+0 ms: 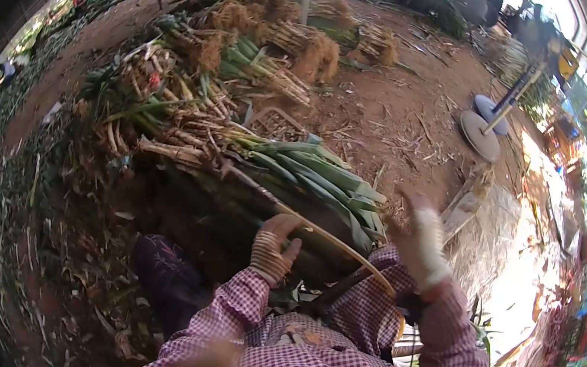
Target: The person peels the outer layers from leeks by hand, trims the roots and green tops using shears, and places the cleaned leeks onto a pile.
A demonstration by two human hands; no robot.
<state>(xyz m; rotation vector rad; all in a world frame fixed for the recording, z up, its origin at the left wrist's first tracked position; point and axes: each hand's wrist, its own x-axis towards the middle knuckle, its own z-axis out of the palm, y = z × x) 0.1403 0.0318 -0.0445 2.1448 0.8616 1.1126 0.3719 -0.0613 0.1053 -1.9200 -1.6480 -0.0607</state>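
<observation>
Bundle of green stalks (309, 178) lies mid-frame on bare earth (393, 115), roots toward upper left; left hand (274, 250) clenches a thin bowed strip (344, 249) against it, seemingly keeping it taut; right hand (423, 245), blurred at right, grip indeterminable.

Long green stalk bundle (309, 182), horizontal

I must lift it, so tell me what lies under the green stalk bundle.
Around the stalk bundle lie reddish soil and dry leaf litter. Ground directly beneath is hidden by stalks and shadow. The left hand grips a thin strip on top.
</observation>
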